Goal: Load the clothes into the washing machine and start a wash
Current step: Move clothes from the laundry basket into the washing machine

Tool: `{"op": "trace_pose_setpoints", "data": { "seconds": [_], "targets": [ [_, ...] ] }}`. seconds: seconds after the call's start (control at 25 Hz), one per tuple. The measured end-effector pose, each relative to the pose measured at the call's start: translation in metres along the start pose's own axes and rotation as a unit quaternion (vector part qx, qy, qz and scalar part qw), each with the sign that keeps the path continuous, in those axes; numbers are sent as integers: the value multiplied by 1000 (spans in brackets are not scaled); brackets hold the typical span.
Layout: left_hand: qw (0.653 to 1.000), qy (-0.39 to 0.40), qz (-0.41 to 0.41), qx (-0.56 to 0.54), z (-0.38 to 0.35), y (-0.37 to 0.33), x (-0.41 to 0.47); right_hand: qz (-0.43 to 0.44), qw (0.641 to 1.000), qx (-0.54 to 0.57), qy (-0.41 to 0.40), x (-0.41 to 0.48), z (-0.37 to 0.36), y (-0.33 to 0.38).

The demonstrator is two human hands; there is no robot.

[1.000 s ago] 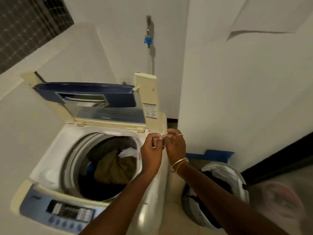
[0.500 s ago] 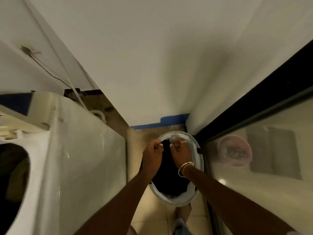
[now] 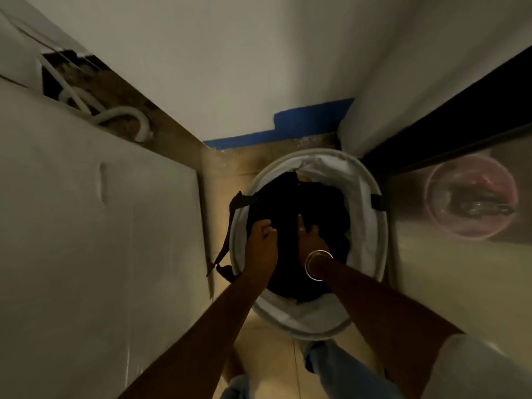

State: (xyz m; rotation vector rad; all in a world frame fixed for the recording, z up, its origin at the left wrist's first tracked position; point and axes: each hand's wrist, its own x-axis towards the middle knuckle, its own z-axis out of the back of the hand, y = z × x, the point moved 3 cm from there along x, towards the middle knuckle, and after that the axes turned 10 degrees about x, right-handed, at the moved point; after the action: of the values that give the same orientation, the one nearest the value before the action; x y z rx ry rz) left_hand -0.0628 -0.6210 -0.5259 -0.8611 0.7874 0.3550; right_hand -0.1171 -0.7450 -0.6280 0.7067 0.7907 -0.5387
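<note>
Clothes (image 3: 305, 205) fill the basket (image 3: 371, 226); left hand (image 3: 260, 244) fingers clutch them, right hand (image 3: 309, 240) fingers splay.

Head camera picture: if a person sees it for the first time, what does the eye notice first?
First come the two hands in the middle: the left hand closed on the dark clothes, the right hand spread on them, gold bangles at its wrist. They reach into a round white laundry basket on the floor. A blue strip marks the wall's foot above, and the washing machine's side fills the left.
</note>
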Motion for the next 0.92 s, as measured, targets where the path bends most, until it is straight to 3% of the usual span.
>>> {"op": "trace_pose_setpoints", "data": {
  "seconds": [0.12,0.2,0.32,0.4,0.56,0.68,0.8,0.92],
  "targets": [
    [999,37,-5,33,3,14,3,21,996,58,-62,-9,12,12],
    [992,48,-73,85,11,5,-9,2,980,162,-116,-33,44,28],
    [968,48,-196,150,29,-34,-39,62,929,308,-197,-90,105,70],
    [960,42,-227,161,46,-69,-59,139,882,394,-219,-130,142,101],
    [961,8,-272,50,99,-160,-121,290,796,469,-249,-217,218,178],
    [961,9,-266,-79,141,-220,-166,380,763,414,-319,-285,264,219],
    [956,-47,-264,-115,192,-257,-213,374,765,374,-368,-328,272,218],
    [941,-41,-244,-233,251,-275,-268,266,861,235,-365,-357,250,208]
  ]
}}
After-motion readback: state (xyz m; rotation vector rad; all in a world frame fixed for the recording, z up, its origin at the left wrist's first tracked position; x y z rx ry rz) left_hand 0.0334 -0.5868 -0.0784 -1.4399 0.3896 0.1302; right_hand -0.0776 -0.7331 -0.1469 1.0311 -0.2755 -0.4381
